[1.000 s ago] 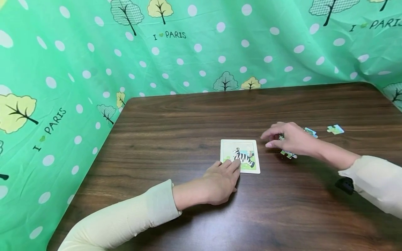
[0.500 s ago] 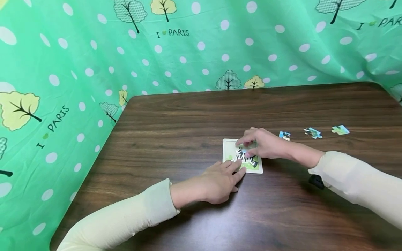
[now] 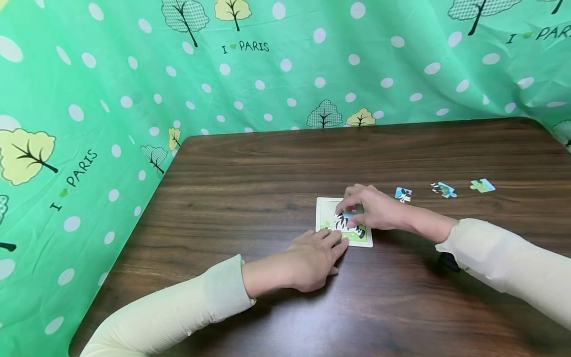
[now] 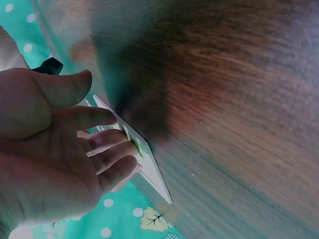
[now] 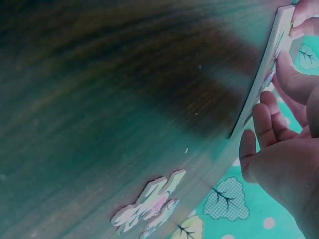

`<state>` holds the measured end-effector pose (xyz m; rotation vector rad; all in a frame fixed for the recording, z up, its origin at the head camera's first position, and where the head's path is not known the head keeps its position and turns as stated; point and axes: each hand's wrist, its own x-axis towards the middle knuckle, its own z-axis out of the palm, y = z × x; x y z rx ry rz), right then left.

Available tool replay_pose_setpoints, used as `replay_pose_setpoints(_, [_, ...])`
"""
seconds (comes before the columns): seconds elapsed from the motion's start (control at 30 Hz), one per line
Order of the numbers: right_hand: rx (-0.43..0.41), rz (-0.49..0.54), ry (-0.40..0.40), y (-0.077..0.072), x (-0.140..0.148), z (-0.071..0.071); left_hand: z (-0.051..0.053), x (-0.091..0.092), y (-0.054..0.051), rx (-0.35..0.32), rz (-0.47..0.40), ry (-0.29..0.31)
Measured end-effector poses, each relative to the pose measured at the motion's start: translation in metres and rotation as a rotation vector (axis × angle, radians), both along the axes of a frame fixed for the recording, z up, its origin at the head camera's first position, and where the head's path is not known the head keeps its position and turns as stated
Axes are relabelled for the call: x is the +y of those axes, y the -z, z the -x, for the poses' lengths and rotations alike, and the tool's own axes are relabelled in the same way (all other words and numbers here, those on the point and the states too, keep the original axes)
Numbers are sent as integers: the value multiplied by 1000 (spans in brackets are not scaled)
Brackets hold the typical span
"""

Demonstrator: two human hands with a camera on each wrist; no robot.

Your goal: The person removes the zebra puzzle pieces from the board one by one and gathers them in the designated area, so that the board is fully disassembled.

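Note:
A small square puzzle board point(image 3: 323, 208) with a pale frame lies on the table, bearing a zebra picture. My right hand point(image 3: 376, 208) reaches over its upper right part. Its thumb and curled fingers pinch a zebra puzzle piece point(image 3: 345, 219) on the board, partly hidden by the fingers. With fingers nearly straight, my left hand point(image 3: 310, 260) rests its fingertips on the board's lower left edge. In the left wrist view, the left hand point(image 4: 75, 144) has its thumb lifted apart. The right wrist view catches the right hand point(image 5: 284, 114) beside the board's edge point(image 5: 256, 84).
Loose puzzle pieces lie to the right: one with black and white marks point(image 3: 403, 194), a greenish one point(image 3: 443, 189) and a blue-green one point(image 3: 483, 185). A pinkish piece point(image 5: 149, 199) shows in the right wrist view. A green dotted cloth point(image 3: 285, 89) hangs behind the brown table point(image 3: 250, 188).
My right hand has moved left from the loose pieces onto the board, then lowered slightly over the zebra. The left hand has stayed at the board's edge, its fingers slightly more spread.

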<state>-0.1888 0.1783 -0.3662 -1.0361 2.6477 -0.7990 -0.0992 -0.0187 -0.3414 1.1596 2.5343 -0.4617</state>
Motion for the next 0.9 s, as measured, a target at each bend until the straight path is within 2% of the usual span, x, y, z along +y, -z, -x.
replay_pose_setpoints(0.2, [11, -8, -8, -1, -2, -1, -1, 0, 1, 13, 8, 3])
replay_pose_setpoints(0.47, [39, -7, 40, -1, -2, -3, -2, 1, 0, 26, 5, 6])
replay_pose_setpoints(0.73, [-3, -6, 33, 0, -5, 0, -2, 1, 0, 22, 1, 6])
replay_pose_setpoints(0.9, [23, 7, -5, -2, -6, -1, -3, 1, -1, 28, 4, 6])
